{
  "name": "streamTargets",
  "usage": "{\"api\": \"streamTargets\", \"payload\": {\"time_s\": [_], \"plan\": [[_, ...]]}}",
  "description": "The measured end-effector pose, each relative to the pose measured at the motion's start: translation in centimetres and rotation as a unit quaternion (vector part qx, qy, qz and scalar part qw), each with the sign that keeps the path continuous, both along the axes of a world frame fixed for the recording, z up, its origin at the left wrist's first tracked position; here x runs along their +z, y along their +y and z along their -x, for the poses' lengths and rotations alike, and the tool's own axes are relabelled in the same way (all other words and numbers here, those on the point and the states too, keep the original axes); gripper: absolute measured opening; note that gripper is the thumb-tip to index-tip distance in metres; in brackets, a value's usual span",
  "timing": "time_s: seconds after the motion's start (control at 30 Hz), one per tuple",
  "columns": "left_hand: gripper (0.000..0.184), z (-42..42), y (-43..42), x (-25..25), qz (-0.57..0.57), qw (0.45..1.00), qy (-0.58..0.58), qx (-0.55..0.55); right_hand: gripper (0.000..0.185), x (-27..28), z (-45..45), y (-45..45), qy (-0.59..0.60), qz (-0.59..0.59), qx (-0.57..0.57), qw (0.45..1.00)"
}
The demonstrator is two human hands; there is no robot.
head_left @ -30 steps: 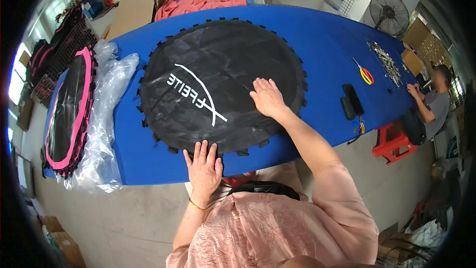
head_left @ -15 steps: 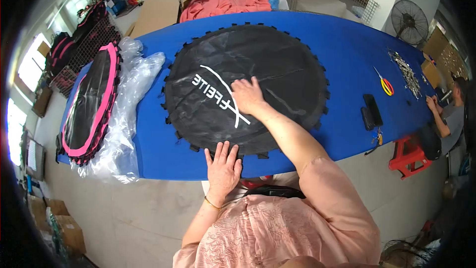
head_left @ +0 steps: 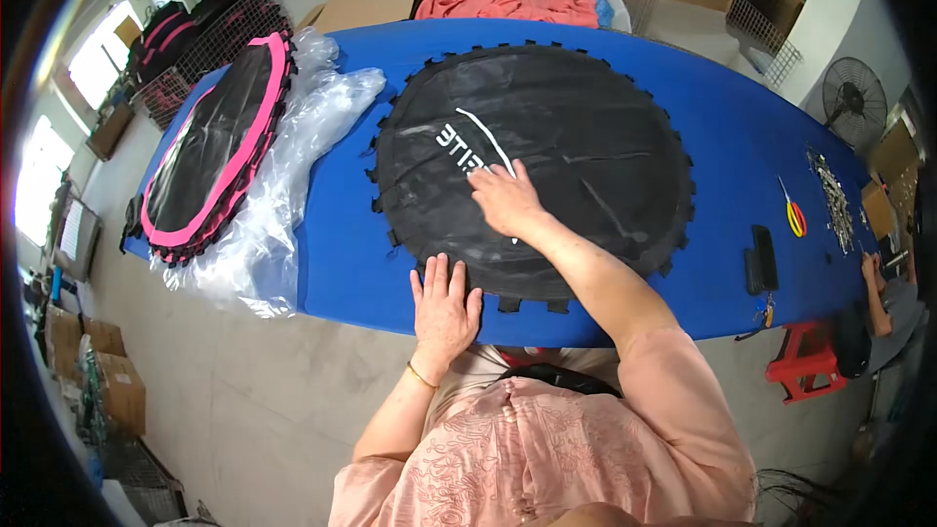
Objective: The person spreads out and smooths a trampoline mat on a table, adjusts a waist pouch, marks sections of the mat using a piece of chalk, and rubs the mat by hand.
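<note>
- Black round mat lies flat on the blue counter.
- Right hand, grip open, fingers slightly spread, rests across its white lettering.
- Left hand, grip open, presses flat at the near edge.

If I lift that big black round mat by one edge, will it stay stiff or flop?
The black mat will probably flop, since creases run across it. It looks fairly light for its width, as little thickness shows. Pushed, it might wrinkle more readily than roll or tip, because it lies flat on the blue table.
</note>
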State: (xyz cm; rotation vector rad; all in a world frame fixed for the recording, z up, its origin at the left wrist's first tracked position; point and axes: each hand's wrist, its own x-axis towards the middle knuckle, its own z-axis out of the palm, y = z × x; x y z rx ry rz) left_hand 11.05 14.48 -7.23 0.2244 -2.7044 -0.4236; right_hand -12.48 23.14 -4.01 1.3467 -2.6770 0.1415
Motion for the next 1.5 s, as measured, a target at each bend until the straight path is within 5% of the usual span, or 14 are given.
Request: {"api": "streamTargets", "payload": {"time_s": [0.3, 0.43, 0.57, 0.87, 1.07, 1.17, 1.5], "plan": [[0.053, 0.0, 0.0, -0.3, 0.006, 0.999, 0.031, -0.010, 0.041, -1.6, -0.4, -8.4, -0.004, 0.069, 0.035, 0.997], [0.052, 0.2, 0.0, -0.4, 0.008, 0.999, 0.050, -0.010, 0.045, -1.0, -2.6, -8.5, 0.007, -0.019, 0.102, 0.995], [0.051, 0.1, 0.0, -0.2, 0.016, 0.998, 0.052, -0.018, 0.044, -2.9, -1.8, -9.6, -0.003, 0.058, 0.083, 0.995], [0.047, 0.1, 0.0, -0.3, 0.007, 0.998, 0.062, -0.008, 0.046, -1.6, -2.2, -11.9, 0.014, 0.013, 0.040, 0.999], [0.045, 0.0, 0.0, 0.4, 0.011, 0.998, 0.067, -0.015, 0.035, -0.9, -3.2, -5.8, 0.005, 0.074, 0.129, 0.989], [0.046, 0.1, 0.0, 0.3, -0.001, 0.998, 0.053, -0.014, 0.034, 1.6, -4.6, 0.7, -0.014, -0.041, 0.153, 0.987], [0.047, 0.0, 0.1, 0.4, 0.008, 0.999, 0.033, -0.018, 0.035, 1.9, -11.9, 17.7, -0.052, 0.084, 0.018, 0.995]]}}
